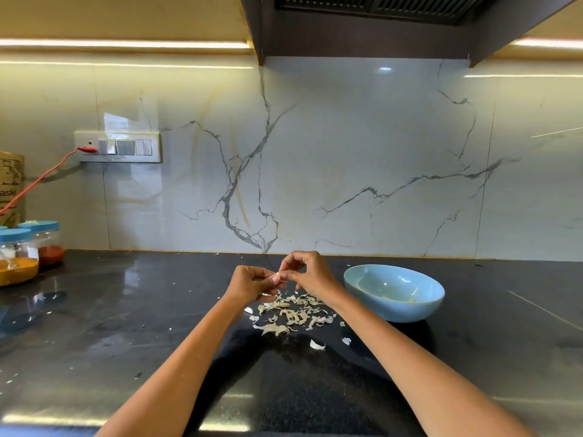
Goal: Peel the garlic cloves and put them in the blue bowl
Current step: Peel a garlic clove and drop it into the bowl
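1. Both hands meet over the dark counter (157, 310); the left hand (249, 283) pinches a small garlic clove (278, 274) between thumb and fingers, and the right hand (307, 272) pinches at the same clove from the other side, its fingertips curled onto the skin.
2. Directly beneath the grip lies a heap of papery peels (293, 312); more scraps trail from it toward the person, among them a larger pale piece (317, 345) that may be a clove or only skin; I cannot tell which.
3. Just to the right of the grip stands the blue bowl (410, 310); a few pale bits lie at its bottom, probably peeled cloves, though they are too small to be sure.
4. Judging by the size of the heap, much of the peeling looks done; the clove in hand is not yet in the bowl.
5. How many cloves remain cannot be told; no clearly unpeeled clove shows apart from the one held.
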